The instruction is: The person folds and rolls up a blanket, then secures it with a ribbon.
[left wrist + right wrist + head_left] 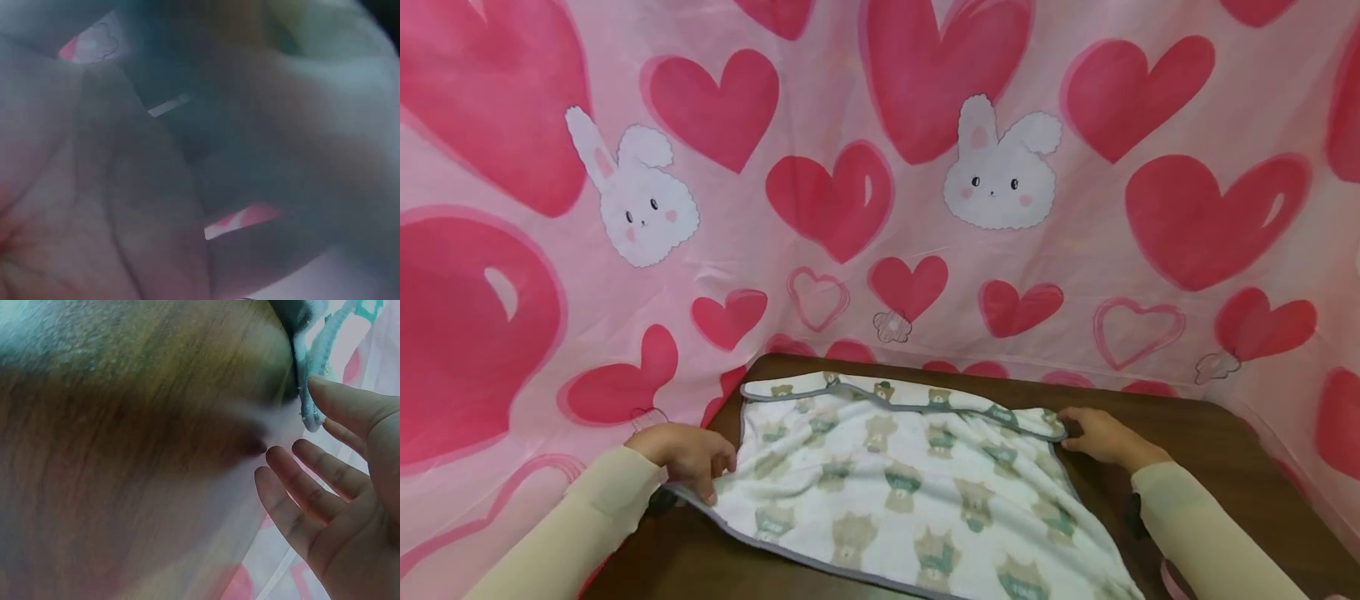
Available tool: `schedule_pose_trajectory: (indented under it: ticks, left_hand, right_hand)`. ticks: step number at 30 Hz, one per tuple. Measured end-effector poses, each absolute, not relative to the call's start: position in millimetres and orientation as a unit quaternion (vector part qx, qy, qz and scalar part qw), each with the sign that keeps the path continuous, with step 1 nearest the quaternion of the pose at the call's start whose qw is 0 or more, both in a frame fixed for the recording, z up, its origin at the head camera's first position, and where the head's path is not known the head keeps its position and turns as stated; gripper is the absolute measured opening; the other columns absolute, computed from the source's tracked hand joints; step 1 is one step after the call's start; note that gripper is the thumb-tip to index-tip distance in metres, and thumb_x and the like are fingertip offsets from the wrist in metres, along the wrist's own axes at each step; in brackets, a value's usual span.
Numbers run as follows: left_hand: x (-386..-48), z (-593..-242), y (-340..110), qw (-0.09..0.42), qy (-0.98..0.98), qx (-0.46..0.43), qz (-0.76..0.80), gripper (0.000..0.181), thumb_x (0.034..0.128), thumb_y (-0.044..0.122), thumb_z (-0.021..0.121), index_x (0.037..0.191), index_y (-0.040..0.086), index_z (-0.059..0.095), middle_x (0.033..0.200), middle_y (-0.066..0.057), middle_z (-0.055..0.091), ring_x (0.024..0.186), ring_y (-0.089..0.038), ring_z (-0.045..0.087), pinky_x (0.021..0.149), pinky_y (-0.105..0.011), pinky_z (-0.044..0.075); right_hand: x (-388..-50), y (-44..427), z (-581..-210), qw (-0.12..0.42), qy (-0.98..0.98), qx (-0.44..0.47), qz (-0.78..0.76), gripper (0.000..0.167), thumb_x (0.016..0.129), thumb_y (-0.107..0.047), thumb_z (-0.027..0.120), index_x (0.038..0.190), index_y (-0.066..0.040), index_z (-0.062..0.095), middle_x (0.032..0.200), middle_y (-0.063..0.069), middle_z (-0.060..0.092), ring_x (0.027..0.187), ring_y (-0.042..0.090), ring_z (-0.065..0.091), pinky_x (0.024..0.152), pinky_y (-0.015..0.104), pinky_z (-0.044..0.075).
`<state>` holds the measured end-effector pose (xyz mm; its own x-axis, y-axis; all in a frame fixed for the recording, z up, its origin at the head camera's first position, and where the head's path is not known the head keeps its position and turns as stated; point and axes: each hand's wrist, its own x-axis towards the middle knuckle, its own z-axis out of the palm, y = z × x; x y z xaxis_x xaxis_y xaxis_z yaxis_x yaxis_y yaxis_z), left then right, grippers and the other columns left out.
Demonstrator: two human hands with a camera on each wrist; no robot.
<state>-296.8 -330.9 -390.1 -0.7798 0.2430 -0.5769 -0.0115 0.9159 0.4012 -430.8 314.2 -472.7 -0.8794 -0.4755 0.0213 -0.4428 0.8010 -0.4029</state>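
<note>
A white blanket with tan and green bears and grey trim lies on the table. Its far edge is turned over into a narrow folded strip. At the strip's right end, my right hand pinches the corner between thumb and forefinger. In the right wrist view the other fingers are spread apart below the grey trim. My left hand is at the blanket's left side, fingers bent and thumb pointing down over the cloth. Whether it grips is unclear; the left wrist view is hazy and very close.
A dark brown wooden table carries the blanket, with wood showing along its right side. Behind and to the left hangs a pink curtain with red hearts and white rabbits, close to the table's far edge.
</note>
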Motion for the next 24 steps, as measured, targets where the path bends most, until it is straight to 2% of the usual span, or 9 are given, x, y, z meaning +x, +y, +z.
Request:
schedule_pose_trajectory:
  ticks: [6,8,11,16,21,24]
  left_hand:
    - [-263.5,-424.4,-333.4,0.239,0.954,0.08,0.164,0.047,0.0616,0.002,0.088,0.101,0.017,0.067,0.105,-0.006,0.058,0.098,-0.025,0.052,0.088,-0.049,0.044]
    - [-259.4,-426.7,-334.0,0.226,0.957,0.082,0.163,0.041,0.0639,0.004,0.087,0.099,0.017,0.069,0.102,-0.005,0.058,0.096,-0.025,0.052,0.088,-0.05,0.044]
    - [-263.6,-419.8,-334.1,0.23,0.955,0.1,0.161,0.032,0.0723,0.011,0.083,0.101,0.014,0.07,0.102,-0.006,0.06,0.097,-0.026,0.055,0.088,-0.051,0.044]
    - [-303.6,-410.0,-329.8,0.197,0.96,0.144,0.14,0.026,0.0848,0.018,0.073,0.108,0.006,0.067,0.102,-0.008,0.063,0.094,-0.027,0.06,0.084,-0.05,0.048]
    - [-356.6,-419.1,-328.9,0.117,0.979,0.146,0.078,0.019,0.0867,0.009,0.068,0.105,0.003,0.067,0.096,-0.007,0.064,0.087,-0.024,0.06,0.082,-0.046,0.049]
    - [-383.1,-431.9,-331.4,0.072,0.987,0.136,0.057,0.01,0.0868,0.002,0.061,0.096,0.003,0.065,0.087,-0.007,0.062,0.08,-0.023,0.057,0.075,-0.041,0.049]
  right_hand:
    - [-434.8,312.6,-468.3,0.033,0.948,-0.249,-0.197,0.046,0.084,-0.016,0.076,0.121,0.005,0.058,0.117,0.021,0.062,0.111,0.045,0.054,0.088,0.06,0.043]
    - [-435.8,312.0,-469.1,0.034,0.947,-0.25,-0.199,0.044,0.084,-0.016,0.076,0.12,0.004,0.059,0.116,0.02,0.062,0.11,0.044,0.054,0.088,0.06,0.043]
    - [-436.7,310.3,-472.7,0.037,0.948,-0.243,-0.203,0.04,0.084,-0.014,0.076,0.117,0.003,0.061,0.114,0.018,0.063,0.109,0.043,0.055,0.088,0.059,0.044]
    - [-436.0,311.9,-481.1,0.035,0.952,-0.231,-0.199,0.031,0.083,-0.011,0.075,0.11,-0.001,0.065,0.108,0.014,0.065,0.106,0.04,0.057,0.087,0.058,0.045]
    - [-437.8,309.7,-483.4,0.027,0.953,-0.217,-0.209,0.025,0.08,-0.008,0.076,0.103,-0.003,0.067,0.103,0.011,0.065,0.1,0.035,0.058,0.086,0.056,0.046]
    - [-438.8,308.1,-484.2,0.022,0.953,-0.216,-0.213,0.026,0.077,-0.004,0.078,0.101,-0.003,0.067,0.101,0.01,0.066,0.096,0.032,0.058,0.084,0.054,0.046]
